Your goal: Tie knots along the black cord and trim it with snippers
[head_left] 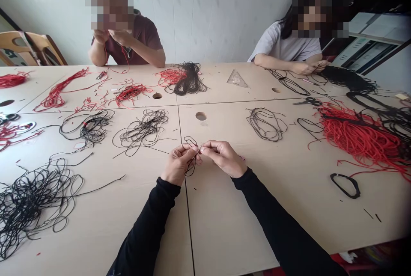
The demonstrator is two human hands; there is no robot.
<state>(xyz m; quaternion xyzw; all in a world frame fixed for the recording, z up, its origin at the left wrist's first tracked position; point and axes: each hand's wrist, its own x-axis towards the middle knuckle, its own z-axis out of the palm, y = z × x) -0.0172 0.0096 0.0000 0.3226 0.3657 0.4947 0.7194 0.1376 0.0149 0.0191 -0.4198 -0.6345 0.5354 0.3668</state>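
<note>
Both my hands meet over the middle of the table, near its dark seam. Between thumb and fingers, my left hand pinches a thin black cord, which loops above and below the fingers. My right hand is closed too, thumb against the bent forefinger, its tips nearly touching the left ones. It seems to grip a short end of the same cord, though the fingertips mostly cover that spot. A small pinkish object shows just behind my right wrist.
Loose black cord bundles lie to the left, another coil ahead. Red cords and scissors are at the right, beside a black loop. A clear triangle ruler lies farther back. Two people work with cords across the table.
</note>
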